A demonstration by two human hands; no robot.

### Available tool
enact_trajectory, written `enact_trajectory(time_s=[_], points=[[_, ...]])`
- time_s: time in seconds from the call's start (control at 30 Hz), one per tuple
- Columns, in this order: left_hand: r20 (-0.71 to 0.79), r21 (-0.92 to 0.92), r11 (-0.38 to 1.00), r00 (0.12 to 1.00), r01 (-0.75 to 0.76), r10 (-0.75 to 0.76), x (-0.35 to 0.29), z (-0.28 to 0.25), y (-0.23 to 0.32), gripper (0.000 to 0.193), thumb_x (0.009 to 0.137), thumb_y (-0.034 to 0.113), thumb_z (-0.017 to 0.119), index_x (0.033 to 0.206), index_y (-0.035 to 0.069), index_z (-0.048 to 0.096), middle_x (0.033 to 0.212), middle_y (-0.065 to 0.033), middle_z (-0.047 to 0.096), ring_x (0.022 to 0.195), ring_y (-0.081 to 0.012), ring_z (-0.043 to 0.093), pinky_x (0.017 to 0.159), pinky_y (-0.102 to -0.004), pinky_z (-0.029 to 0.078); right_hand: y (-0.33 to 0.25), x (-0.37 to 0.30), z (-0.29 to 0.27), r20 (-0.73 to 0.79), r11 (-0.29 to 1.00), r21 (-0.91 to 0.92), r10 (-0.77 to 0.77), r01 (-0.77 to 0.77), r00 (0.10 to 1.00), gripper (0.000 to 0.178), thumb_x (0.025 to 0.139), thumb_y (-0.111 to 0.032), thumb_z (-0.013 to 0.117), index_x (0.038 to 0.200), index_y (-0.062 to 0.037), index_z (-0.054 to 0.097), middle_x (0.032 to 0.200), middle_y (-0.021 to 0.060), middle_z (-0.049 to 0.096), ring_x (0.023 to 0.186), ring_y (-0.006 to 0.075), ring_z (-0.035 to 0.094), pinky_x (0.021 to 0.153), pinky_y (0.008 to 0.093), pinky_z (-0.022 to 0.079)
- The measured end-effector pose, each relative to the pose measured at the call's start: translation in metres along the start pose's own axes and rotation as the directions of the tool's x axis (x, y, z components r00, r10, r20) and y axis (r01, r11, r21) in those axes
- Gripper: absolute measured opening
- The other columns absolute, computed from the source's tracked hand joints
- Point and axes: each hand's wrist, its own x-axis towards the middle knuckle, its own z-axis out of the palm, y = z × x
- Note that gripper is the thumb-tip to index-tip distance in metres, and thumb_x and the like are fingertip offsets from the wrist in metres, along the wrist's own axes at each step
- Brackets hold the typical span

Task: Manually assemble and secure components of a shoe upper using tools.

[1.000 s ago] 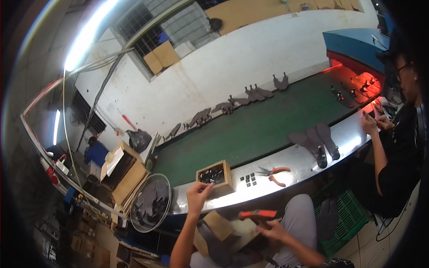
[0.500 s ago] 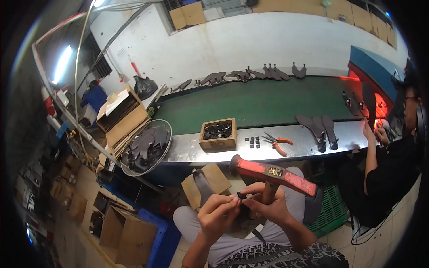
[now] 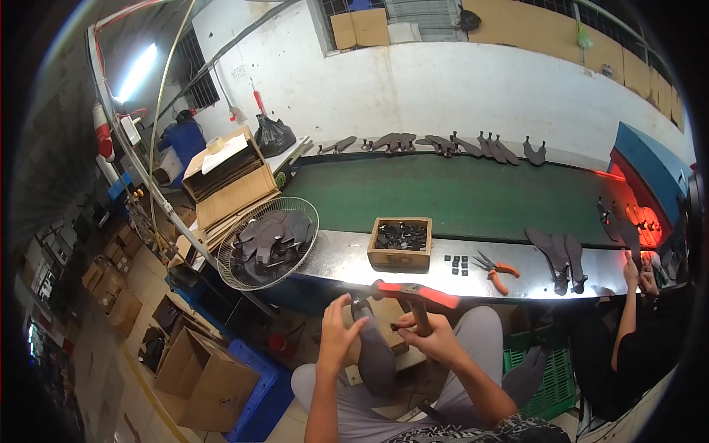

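My left hand (image 3: pixel 340 334) is open, thumb apart from its fingers, at the upper end of a dark shoe sole (image 3: pixel 377 356). The thumb lies close to the sole; I cannot tell whether it presses on it. The sole lies lengthwise over a tan block (image 3: pixel 405 359) between my knees. In my right hand (image 3: pixel 439 338) is a hammer (image 3: pixel 419 293) with a red head and a wooden handle. Thumb and fingertips of that same hand also pinch a small dark piece (image 3: pixel 395 327), whose kind is too small to make out.
Ahead, a metal ledge (image 3: pixel 343 255) edges a green conveyor belt (image 3: pixel 443 188). It bears a wooden box (image 3: pixel 399 258) of small black parts, orange-handled pliers (image 3: pixel 502 277) and soles (image 3: pixel 550 251). A wire basket (image 3: pixel 314 247) of soles stands left. At right, a person (image 3: pixel 628 325) works.
My left hand has left the small piece and moved to the sole's upper end. My right hand keeps the hammer and piece, now lower in view. The view has shifted.
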Motion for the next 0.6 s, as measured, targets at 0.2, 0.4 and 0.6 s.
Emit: enact_trajectory(time_s=[0.2, 0.4, 0.6], points=[[0.261, 0.078, 0.995, 0.962, 0.06, -0.078, 0.014, 0.038, -0.053, 0.029, 0.077, 0.022, 0.075, 0.1, 0.005, 0.067, 0.101, -0.0099, 0.07, 0.098, -0.0259, 0.065, 0.102, -0.041, 0.037, 0.024, 0.053, -0.008, -0.004, 0.988, -0.148, -0.04, 0.039, 0.999, 0.022, 0.085, -0.012, 0.072, 0.101, 0.0023, 0.068, 0.086, 0.0029, 0.07, 0.078, 0.0071, 0.06, 0.071, 0.0238, 0.048], [0.146, -0.014, 0.997, 0.986, 0.08, -0.077, -0.009, 0.059, -0.048, 0.029, 0.078, 0.027, 0.076, 0.098, 0.007, 0.07, 0.095, -0.0071, 0.071, 0.092, -0.0228, 0.066, 0.101, -0.0427, 0.036, 0.039, 0.097, -0.012, 0.17, 0.963, -0.221, -0.119, 0.156, 0.978, 0.023, 0.086, -0.011, 0.07, 0.103, 0.0032, 0.066, 0.087, 0.0092, 0.07, 0.077, 0.0112, 0.064, 0.071, 0.0266, 0.051], [0.139, -0.011, 0.998, 0.988, 0.065, -0.063, -0.012, 0.057, -0.053, 0.027, 0.071, 0.015, 0.077, 0.096, 0.008, 0.068, 0.099, -0.0077, 0.07, 0.098, -0.0232, 0.064, 0.098, -0.0414, 0.037, 0.043, 0.116, -0.011, 0.313, 0.895, -0.361, -0.149, 0.263, 0.938, 0.022, 0.084, -0.008, 0.069, 0.105, -0.0031, 0.065, 0.081, 0.0132, 0.065, 0.074, 0.022, 0.064, 0.068, 0.0324, 0.05]])
